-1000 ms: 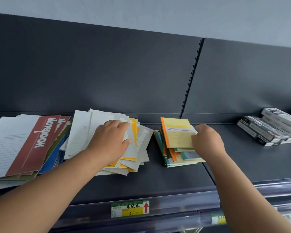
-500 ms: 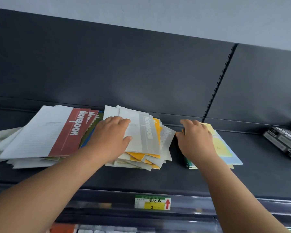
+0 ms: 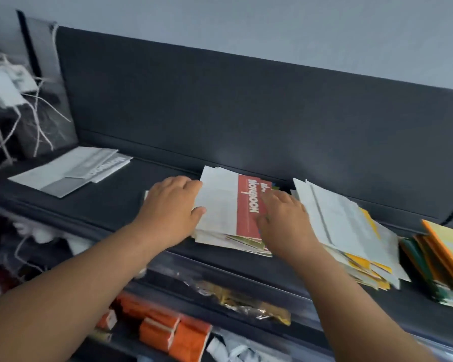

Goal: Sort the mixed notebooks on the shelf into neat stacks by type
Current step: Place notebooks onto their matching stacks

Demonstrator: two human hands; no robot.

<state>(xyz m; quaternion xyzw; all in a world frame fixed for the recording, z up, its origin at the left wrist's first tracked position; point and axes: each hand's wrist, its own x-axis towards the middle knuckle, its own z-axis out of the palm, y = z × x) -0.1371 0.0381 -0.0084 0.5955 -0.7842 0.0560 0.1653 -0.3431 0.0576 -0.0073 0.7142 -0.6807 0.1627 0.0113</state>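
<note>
A pile of large notebooks topped by a white and red "NOTEBOOK" cover (image 3: 228,207) lies on the dark shelf (image 3: 120,202). My left hand (image 3: 171,209) rests against the pile's left edge, thumb on the white cover. My right hand (image 3: 283,220) lies flat on its right side, fingers spread over the red strip. Right of it sits a slanted pile of white and yellow notebooks (image 3: 351,231). A stack of small orange and green notebooks (image 3: 445,257) is at the far right. A few grey and white notebooks (image 3: 73,168) lie apart at the far left.
Paper tags on white strings (image 3: 11,84) hang at the shelf's left end. Below the shelf's front rail (image 3: 246,273), a lower level holds orange packs (image 3: 173,333) and a gold-wrapped packet (image 3: 246,301). The dark back panel rises close behind the piles.
Both hands moved left: the left hand left the white and yellow pile, the right hand left the small stack, and both now rest on the red-cover pile. The view swung left.
</note>
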